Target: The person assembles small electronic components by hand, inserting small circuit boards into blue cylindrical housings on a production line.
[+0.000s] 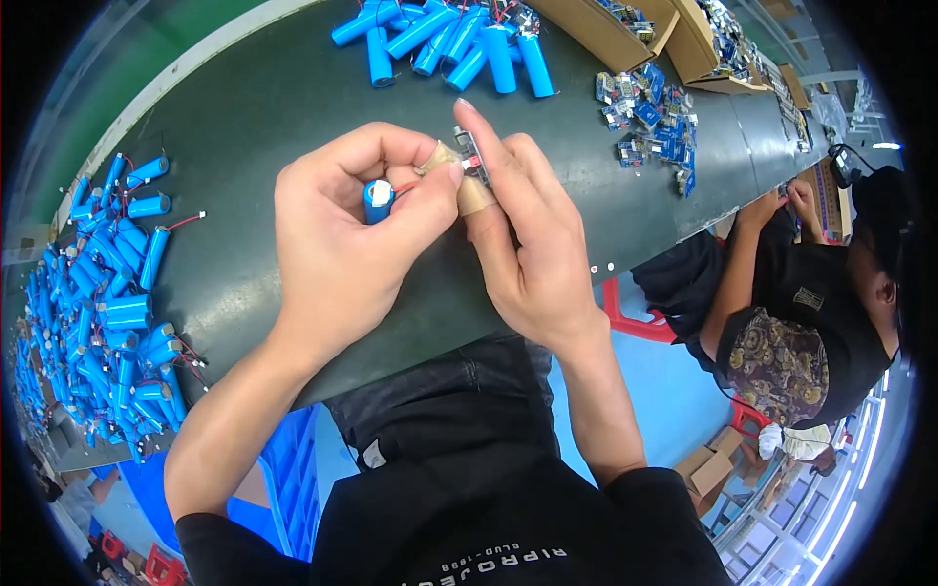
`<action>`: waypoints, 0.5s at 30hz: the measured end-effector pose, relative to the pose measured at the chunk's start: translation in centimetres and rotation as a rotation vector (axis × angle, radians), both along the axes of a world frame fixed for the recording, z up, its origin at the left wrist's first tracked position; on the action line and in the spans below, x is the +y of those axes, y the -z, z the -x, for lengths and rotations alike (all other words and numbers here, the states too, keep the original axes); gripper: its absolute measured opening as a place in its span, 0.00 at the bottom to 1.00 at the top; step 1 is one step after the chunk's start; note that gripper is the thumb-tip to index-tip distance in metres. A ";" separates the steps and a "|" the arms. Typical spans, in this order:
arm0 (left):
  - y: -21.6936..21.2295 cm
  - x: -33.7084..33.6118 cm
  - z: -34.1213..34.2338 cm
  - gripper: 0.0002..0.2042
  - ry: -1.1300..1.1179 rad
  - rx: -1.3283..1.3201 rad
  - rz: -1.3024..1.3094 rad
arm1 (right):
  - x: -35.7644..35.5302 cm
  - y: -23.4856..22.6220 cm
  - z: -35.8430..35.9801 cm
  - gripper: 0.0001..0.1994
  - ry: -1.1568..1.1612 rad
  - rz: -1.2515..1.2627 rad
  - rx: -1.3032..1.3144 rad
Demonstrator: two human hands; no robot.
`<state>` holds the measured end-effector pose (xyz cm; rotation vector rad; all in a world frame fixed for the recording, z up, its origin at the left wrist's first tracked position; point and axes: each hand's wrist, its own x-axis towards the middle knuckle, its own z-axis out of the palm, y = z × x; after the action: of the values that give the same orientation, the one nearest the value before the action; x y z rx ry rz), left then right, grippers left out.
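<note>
My left hand (337, 234) is closed around a blue cylindrical battery (378, 202), whose white-topped end shows between palm and thumb. A short red wire runs from it to the left thumb and fingertips, pinched at a small connector by the board. Between its thumb and fingers my right hand (532, 230) grips a small circuit board (466, 146), held on edge. Tan tape wraps fingertips on both hands. The hands meet above the dark green table (249, 137); the exact fit of connector and board is hidden by the fingers.
Many loose batteries (107, 283) with wires are heaped at the left, and another group (445, 44) lies at the far side. Loose circuit boards (650, 117) lie far right, beside cardboard boxes (703, 49) of boards. Another person (811, 283) sits at the right.
</note>
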<state>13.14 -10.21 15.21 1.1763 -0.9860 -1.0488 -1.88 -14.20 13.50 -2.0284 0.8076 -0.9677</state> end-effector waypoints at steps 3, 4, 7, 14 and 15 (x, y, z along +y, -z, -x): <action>0.0 0.0 -0.2 0.04 0.026 0.032 -0.017 | -0.1 -0.3 0.0 0.24 0.022 0.107 0.077; -0.1 0.0 -0.3 0.04 0.034 0.024 -0.020 | -0.1 -0.3 0.0 0.23 0.030 0.129 0.086; -0.3 -0.1 -0.4 0.04 0.037 0.014 -0.053 | -0.1 -0.3 -0.2 0.21 0.043 0.129 0.111; -0.1 0.1 0.1 0.04 -0.053 -0.132 -0.002 | 0.1 -0.5 -0.5 0.19 0.078 0.090 0.089; 0.0 0.0 0.0 0.04 -0.050 -0.144 0.019 | 0.1 -0.4 -0.6 0.19 0.079 0.090 0.088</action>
<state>13.11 -10.18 15.22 1.2681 -1.0712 -0.9232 -1.32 -14.09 13.89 -2.1426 0.9114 -0.9803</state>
